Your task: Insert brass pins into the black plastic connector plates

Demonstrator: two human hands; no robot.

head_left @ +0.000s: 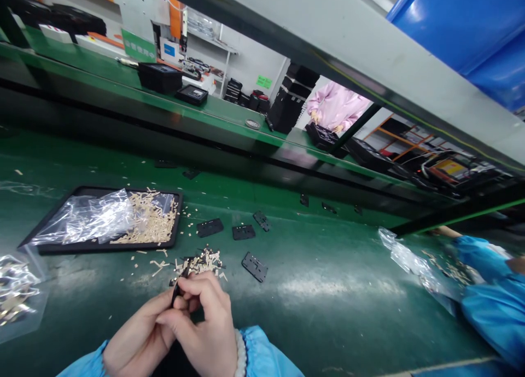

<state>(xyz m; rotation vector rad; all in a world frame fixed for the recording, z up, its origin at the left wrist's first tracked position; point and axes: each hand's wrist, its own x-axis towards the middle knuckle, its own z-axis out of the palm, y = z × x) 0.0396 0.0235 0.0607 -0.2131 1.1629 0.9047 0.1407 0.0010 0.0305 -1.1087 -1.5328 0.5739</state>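
Observation:
Close together at the lower middle, my left hand (141,325) and my right hand (207,317) are both closed around a thin black plastic plate (176,290). The plate stands on edge, and my fingers cover most of it. The right thumb and fingertips press at its side; whether they pinch a smaller piece cannot be made out. Just beyond lies a heap of small beige and metallic pieces (205,261). Flat black plates with small holes rest on the green bench, one plate (255,266) to the right of the heap, others farther back.
A black tray (179,224) at left holds a clear plastic bag (98,215) and many beige strips (153,224). Another bag (18,289) with shiny pieces lies at the left edge. On the right, a co-worker's blue sleeve (496,311) reaches near plastic bags. A raised ledge runs behind.

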